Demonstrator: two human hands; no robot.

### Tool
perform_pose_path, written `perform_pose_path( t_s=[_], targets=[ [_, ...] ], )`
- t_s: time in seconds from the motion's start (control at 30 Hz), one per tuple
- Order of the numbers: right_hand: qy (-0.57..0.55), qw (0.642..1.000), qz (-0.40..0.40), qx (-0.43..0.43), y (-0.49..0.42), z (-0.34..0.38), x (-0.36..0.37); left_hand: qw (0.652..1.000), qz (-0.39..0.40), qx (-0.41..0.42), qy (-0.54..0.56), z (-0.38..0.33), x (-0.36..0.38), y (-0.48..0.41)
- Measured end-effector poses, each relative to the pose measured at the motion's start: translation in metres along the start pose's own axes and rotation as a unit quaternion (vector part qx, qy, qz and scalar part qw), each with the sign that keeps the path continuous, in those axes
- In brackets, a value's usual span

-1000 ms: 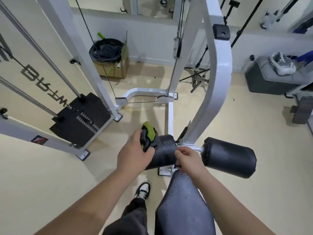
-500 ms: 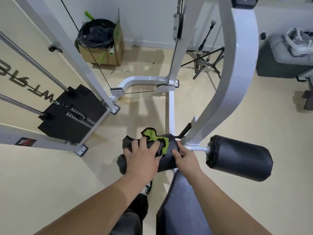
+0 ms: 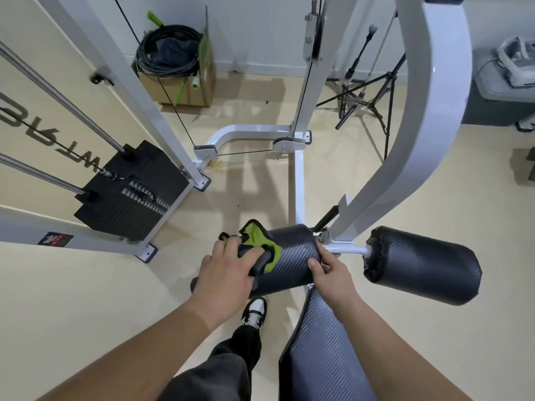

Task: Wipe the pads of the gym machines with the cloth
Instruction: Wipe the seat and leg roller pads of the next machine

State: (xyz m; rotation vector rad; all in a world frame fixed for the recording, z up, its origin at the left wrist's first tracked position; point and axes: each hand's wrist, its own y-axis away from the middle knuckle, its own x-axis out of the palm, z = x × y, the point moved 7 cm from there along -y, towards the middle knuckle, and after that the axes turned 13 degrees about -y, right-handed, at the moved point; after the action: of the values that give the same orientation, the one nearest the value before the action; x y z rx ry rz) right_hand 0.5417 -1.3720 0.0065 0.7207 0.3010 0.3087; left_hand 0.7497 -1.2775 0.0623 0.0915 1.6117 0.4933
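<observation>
White frame (image 3: 428, 125) rises just right of the left roller pad (image 3: 289, 256), seat pad (image 3: 324, 348) sits right below it, and the second roller (image 3: 419, 264) is off to its right. Left hand (image 3: 228, 270) clamps the cloth (image 3: 257, 238) onto that pad's left end. Right hand (image 3: 330, 273) looks curled round its right end, fingers mostly hidden.

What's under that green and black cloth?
The left roller pad; the left hand grips the cloth on it. The pad's surface beneath cloth and hand is hidden.
</observation>
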Motion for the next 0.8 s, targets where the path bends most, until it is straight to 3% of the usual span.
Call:
perform_pose_path(
  t_s=[0.1, 0.27, 0.4, 0.57, 0.67, 0.8],
  targets=[
    [0.015, 1.0, -0.018, -0.009, 0.0, 0.0, -0.003, 1.0, -0.002, -0.001, -0.002, -0.031, -0.009, -0.02],
    [0.026, 0.999, -0.016, 0.018, -0.001, -0.004, -0.01, 0.998, 0.022, 0.067, 0.005, -0.105, -0.014, -0.072],
    [0.041, 0.998, -0.01, 0.042, -0.004, -0.003, -0.017, 0.998, 0.0, 0.061, -0.022, -0.066, -0.012, -0.051],
    [0.084, 0.996, -0.001, 0.041, -0.006, -0.015, -0.014, 1.0, -0.013, -0.007, -0.02, 0.002, -0.004, 0.0],
    [0.081, 0.996, -0.006, 0.042, -0.011, -0.018, -0.015, 1.0, -0.01, -0.016, -0.013, -0.025, -0.009, -0.017],
    [0.057, 0.997, -0.014, 0.057, -0.013, -0.023, -0.014, 0.999, -0.014, 0.039, 0.013, -0.086, -0.018, -0.064]
  ],
)
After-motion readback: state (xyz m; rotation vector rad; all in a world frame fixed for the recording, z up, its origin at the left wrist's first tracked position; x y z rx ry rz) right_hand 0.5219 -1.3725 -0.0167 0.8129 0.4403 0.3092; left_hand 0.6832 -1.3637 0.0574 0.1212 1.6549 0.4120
